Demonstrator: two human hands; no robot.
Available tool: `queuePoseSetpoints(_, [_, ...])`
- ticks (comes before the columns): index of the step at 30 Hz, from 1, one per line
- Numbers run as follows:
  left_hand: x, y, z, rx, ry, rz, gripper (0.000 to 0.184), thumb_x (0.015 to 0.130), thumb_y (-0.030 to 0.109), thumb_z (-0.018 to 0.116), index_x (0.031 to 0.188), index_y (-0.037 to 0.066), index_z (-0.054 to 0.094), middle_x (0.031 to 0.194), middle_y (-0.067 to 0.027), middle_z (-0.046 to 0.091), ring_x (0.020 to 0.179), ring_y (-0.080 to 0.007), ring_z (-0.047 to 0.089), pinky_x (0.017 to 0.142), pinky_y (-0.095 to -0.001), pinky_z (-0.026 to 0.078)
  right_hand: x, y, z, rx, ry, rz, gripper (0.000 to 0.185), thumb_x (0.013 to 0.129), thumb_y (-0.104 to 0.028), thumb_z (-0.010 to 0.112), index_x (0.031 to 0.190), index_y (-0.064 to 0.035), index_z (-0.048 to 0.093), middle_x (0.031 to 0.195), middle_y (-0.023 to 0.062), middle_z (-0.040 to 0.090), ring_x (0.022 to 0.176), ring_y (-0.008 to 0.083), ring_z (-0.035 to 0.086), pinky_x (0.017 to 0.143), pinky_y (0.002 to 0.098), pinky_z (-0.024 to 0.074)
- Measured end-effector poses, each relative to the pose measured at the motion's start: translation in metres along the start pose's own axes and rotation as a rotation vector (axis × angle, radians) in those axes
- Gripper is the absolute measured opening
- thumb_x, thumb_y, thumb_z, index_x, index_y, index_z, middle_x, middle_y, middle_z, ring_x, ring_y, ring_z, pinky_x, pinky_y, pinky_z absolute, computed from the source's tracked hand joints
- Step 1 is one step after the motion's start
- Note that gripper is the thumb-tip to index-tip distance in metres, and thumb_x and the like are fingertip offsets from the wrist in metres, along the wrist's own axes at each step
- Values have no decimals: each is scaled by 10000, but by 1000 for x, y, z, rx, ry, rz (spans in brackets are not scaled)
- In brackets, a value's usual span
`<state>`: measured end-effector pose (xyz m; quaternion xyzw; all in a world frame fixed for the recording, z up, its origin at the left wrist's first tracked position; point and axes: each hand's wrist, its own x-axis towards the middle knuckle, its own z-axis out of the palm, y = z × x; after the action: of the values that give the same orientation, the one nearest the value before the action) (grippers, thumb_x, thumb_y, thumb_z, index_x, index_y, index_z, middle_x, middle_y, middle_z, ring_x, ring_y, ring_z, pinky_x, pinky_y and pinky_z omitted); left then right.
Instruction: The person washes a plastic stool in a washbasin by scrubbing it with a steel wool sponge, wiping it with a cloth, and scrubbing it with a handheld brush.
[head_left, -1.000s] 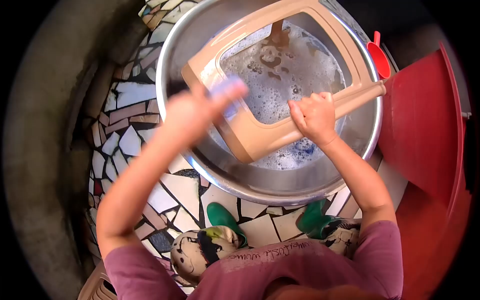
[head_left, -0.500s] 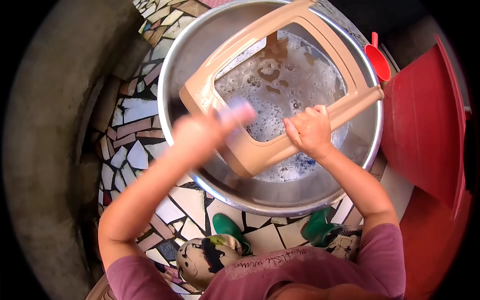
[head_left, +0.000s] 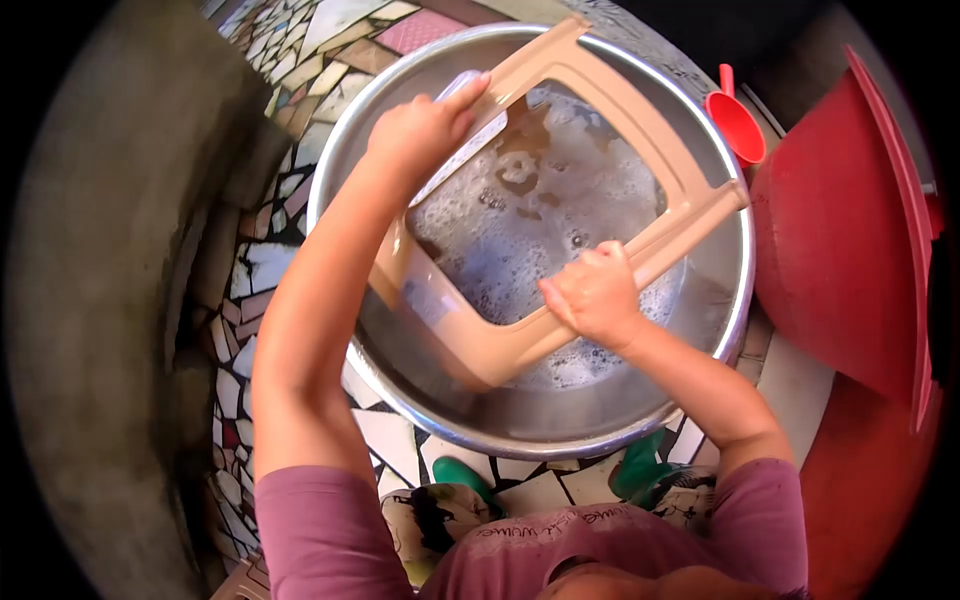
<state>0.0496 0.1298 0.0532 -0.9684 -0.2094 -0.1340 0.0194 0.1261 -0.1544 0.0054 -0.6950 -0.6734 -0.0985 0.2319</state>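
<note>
Clock positions read from the centre of the basin.

Item: moulded beige plastic frame (head_left: 640,140) with open middle and rounded corners, lying aslant across the basin, ends at 12–1 and 2–3 o'clock, one corner at 6–7 o'clock.

Item: wide round silver-coloured metal basin (head_left: 715,295), holding foamy, cloudy water (head_left: 560,200) under the frame.

Left hand (head_left: 425,130): at 10–11 o'clock, grip closed round a small pale lilac object (head_left: 457,86), mostly hidden, at the frame's upper-left bar; material cannot be told.

Right hand (head_left: 595,293): at 4 o'clock, grip closed over the frame's lower-right bar.

Surroundings: small red plastic scoop (head_left: 735,130), handle upward, just outside the rim at 2 o'clock; large red plastic tub (head_left: 835,240), tipped on its side, 3 o'clock; pair of green boots (head_left: 462,474), 6 o'clock, on a floor of irregular tile pieces (head_left: 385,440).
</note>
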Motion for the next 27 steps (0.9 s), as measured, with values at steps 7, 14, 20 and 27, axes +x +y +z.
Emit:
queuePoseSetpoints(7, [-161, -61, -19, 108, -203, -74, 512, 916, 326, 630, 1390, 449, 482, 779, -136, 558, 528, -343, 614, 498, -424, 529, -5, 4, 15, 52, 82, 84, 298, 818, -266, 686, 561, -159, 581, 584, -10, 525, 639, 195, 504, 760, 400, 395])
queuePoseSetpoints(14, [-45, 52, -16, -210, -55, -114, 497, 972, 346, 545, 1446, 416, 411, 955, -192, 638, 787, -426, 642, 691, -508, 529, -13, 13, -6, 383, 64, 214, 404, 923, -410, 616, 1213, -140, 534, 1032, 48, 616, 933, 197, 603, 938, 384, 392])
queuePoseSetpoints(20, [-85, 185, -25, -896, -132, -113, 646, 981, 111, 472, 1535, 1, 159, 1470, -286, 374, 1349, -376, 414, 1085, -394, 360, -18, 27, -37, 1212, 163, 630, 776, 993, -403, 540, 1556, -91, 107, 1481, 215, 372, 1297, 279, 461, 1128, 394, 292])
queuePoseSetpoints(27, [-96, 234, -20, -854, -183, -18, 768, 943, 200, 565, 1540, -3, 126, 1477, -291, 372, 1288, -416, 463, 1055, -399, 395, -51, 82, -70, 1067, 353, 656, 662, 933, -66, 570, 1499, -55, 227, 1297, 103, 480, 1194, 167, 489, 1016, 328, 411])
